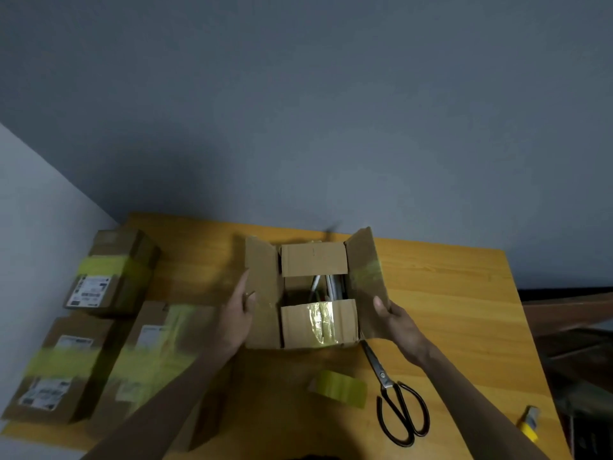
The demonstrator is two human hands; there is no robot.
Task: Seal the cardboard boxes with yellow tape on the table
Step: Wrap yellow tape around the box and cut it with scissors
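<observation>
Box (298, 330) with its top open stands mid-counter (447, 293), the one box in view not yet sealed. Its short flaps are folded in flat: the far flap (313, 258) is bare, and the near flap (345, 322) carries a shiny patch of old yellow tape. Pale rod-like contents show in the gap between them.

The left grip (240, 307) holds the box's left flap (263, 293), thumb on top and fingers straight along the outer edge. The right grip (396, 322) holds the right flap (365, 277), thumb on the inner face and fingers behind. Both long flaps stand open.

The tape roll (338, 388) lies just in front of the box. Scissors (398, 403) lie in front of the box and to its right, blade tips by its near right corner. Three taped boxes (99, 277) sit to the left of the box.

The step in hand looks like closing the long flaps. It would go best if both came down together, edges meeting along the middle with no overlap. One palm should then pin the seam while the other grip fetches the tape roll.
</observation>
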